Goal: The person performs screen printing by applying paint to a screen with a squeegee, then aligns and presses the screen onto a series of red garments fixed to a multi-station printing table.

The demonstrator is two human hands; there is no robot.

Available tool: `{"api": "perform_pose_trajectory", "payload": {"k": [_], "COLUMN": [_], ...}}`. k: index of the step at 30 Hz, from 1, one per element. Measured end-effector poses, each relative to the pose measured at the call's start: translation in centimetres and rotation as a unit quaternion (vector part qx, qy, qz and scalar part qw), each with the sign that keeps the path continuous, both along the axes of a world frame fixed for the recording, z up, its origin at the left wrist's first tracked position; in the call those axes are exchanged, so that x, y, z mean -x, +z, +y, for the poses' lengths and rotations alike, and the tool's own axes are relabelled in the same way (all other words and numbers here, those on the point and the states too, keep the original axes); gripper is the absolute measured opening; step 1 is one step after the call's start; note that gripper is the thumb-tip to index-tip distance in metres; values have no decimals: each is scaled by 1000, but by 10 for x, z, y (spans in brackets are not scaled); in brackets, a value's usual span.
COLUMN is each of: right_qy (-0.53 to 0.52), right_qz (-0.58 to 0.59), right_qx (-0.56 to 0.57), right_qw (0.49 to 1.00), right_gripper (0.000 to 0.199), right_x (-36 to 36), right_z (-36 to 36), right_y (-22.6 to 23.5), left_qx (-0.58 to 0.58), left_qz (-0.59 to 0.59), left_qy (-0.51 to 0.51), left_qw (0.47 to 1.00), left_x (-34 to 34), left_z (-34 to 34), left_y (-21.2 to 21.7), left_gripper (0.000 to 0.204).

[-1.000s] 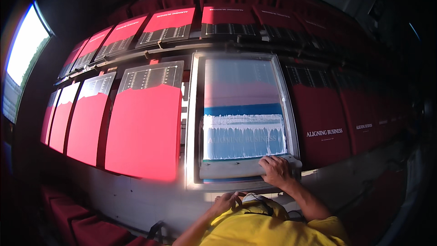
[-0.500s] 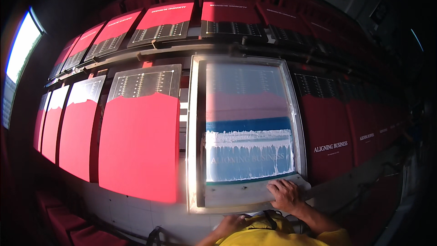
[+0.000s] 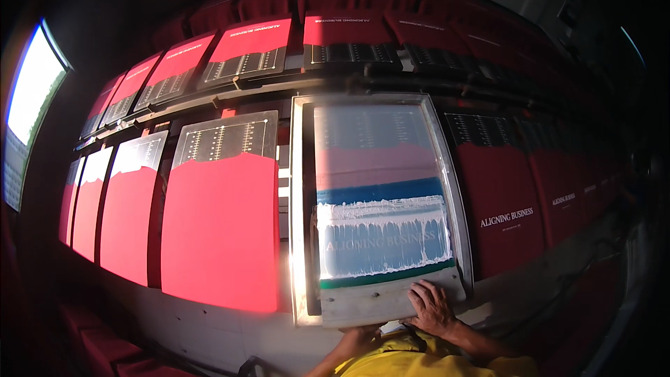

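Since earlier, right hand (image 3: pixel 433 307) has slid down the squeegee (image 3: pixel 387 297), now flat on it, fingers spread, pressing it at the screen frame's (image 3: pixel 300 209) near edge on the worktop (image 3: pixel 209 328). Left hand (image 3: pixel 359 341) mostly hidden, grip unclear.

The screen frame (image 3: pixel 380 209) fills the middle of the counter (image 3: pixel 230 335); its raised metal rim blocks sideways passage at 9 and 3 o'clock. The right hand (image 3: pixel 431 305) lies on the squeegee (image 3: pixel 387 300) at the frame's 6 o'clock edge, and the left hand (image 3: pixel 361 341) sits just below it. Red sheets (image 3: pixel 222 230) crowd the 9 o'clock side, dark red ones (image 3: pixel 506 216) the 3 o'clock side. A rail (image 3: pixel 419 87) bars 12 o'clock. Open counter shows at 7 o'clock.
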State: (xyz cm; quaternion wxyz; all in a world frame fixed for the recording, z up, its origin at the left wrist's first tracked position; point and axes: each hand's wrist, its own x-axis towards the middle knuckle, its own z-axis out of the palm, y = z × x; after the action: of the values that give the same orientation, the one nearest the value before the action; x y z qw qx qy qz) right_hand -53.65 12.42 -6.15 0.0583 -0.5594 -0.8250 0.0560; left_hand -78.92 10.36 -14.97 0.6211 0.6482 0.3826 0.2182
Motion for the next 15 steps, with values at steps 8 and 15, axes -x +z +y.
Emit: {"api": "perform_pose_trajectory", "payload": {"k": [8,15], "right_qy": [16,25], "right_qz": [91,131], "right_qx": [-41,-67], "right_qw": [995,989], "right_gripper": [81,57], "right_x": [-2,23], "right_z": [-5,-6], "right_y": [-17,12], "left_qx": [-129,-11], "left_qz": [45,88], "left_qy": [-50,-54], "left_qw": [989,995], "left_x": [9,60], "left_z": [-9,-6], "left_y": [-40,23], "left_gripper": [34,38]}}
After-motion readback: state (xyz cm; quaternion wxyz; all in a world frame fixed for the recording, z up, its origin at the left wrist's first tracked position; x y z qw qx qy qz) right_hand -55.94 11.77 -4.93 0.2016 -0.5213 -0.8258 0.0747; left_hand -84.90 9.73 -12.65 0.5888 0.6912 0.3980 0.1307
